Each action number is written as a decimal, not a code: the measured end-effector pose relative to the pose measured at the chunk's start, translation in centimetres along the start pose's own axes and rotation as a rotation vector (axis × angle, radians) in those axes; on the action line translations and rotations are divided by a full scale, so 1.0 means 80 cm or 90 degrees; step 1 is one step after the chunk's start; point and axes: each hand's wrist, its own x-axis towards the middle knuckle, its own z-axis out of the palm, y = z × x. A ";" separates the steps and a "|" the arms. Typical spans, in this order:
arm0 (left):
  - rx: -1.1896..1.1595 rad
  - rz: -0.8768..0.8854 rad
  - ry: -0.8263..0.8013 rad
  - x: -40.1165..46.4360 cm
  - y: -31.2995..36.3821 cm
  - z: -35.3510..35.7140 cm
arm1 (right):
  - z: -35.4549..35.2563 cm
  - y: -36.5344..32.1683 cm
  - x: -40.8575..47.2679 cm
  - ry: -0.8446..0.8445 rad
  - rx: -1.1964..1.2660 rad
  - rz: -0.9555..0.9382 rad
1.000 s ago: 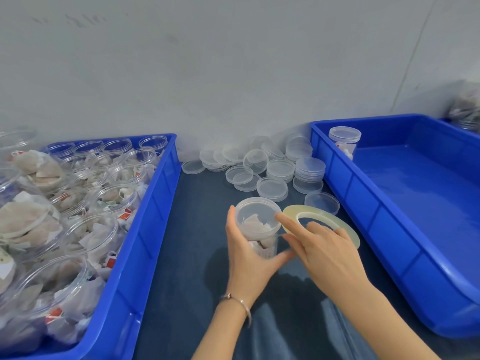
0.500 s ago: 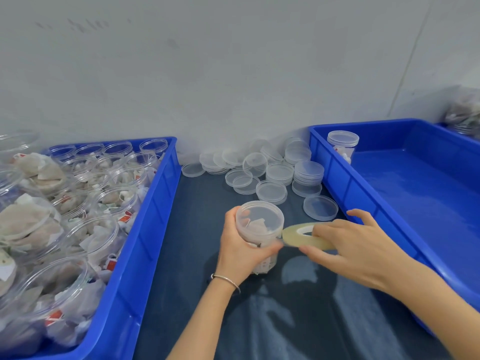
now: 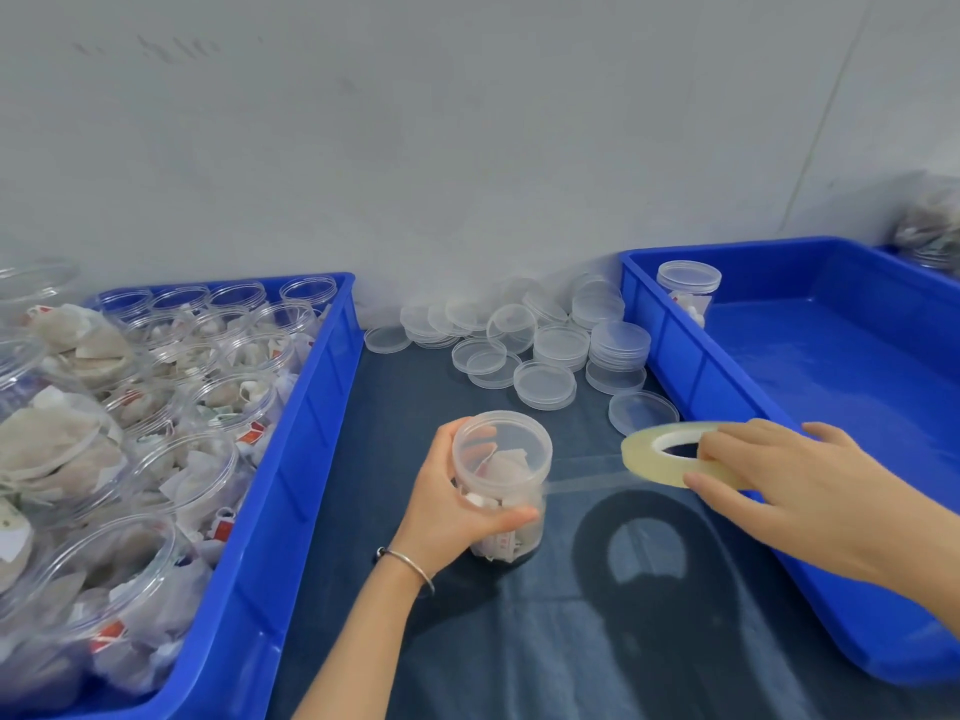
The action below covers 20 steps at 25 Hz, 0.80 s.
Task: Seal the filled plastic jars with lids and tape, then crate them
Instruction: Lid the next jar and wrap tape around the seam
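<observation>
A clear lidded jar (image 3: 503,475) filled with tea bags stands on the dark cloth in the middle. My left hand (image 3: 452,506) grips it from the left, thumb across its front. My right hand (image 3: 779,485) holds a roll of clear tape (image 3: 670,454) to the jar's right. A stretched strip of tape (image 3: 587,483) runs from the roll to the jar's side, just under the lid. One sealed jar (image 3: 688,291) stands in the far left corner of the right blue crate (image 3: 737,407).
The left blue crate (image 3: 306,439) is packed with several open filled jars (image 3: 156,407). Stacks of loose clear lids (image 3: 545,350) lie by the wall between the crates. More bagged jars (image 3: 930,231) sit at the far right edge.
My right hand has pulled the tape roll away to the right, drawing a strip of tape out from the jar. My left hand keeps its grip on the jar.
</observation>
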 end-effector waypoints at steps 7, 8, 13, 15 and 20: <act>-0.036 -0.008 -0.034 -0.007 -0.008 -0.010 | 0.028 -0.031 0.046 0.077 -0.121 0.073; -0.037 -0.010 -0.038 -0.007 -0.008 -0.011 | 0.032 -0.035 0.054 0.092 -0.111 0.072; -0.034 -0.021 -0.067 -0.006 -0.009 -0.018 | 0.051 -0.049 0.096 0.117 -0.012 0.044; -0.025 -0.017 -0.089 -0.004 -0.008 -0.021 | 0.055 -0.056 0.108 0.143 -0.001 0.026; -0.014 -0.008 -0.127 0.002 -0.008 -0.027 | 0.054 -0.073 0.128 0.170 0.000 -0.024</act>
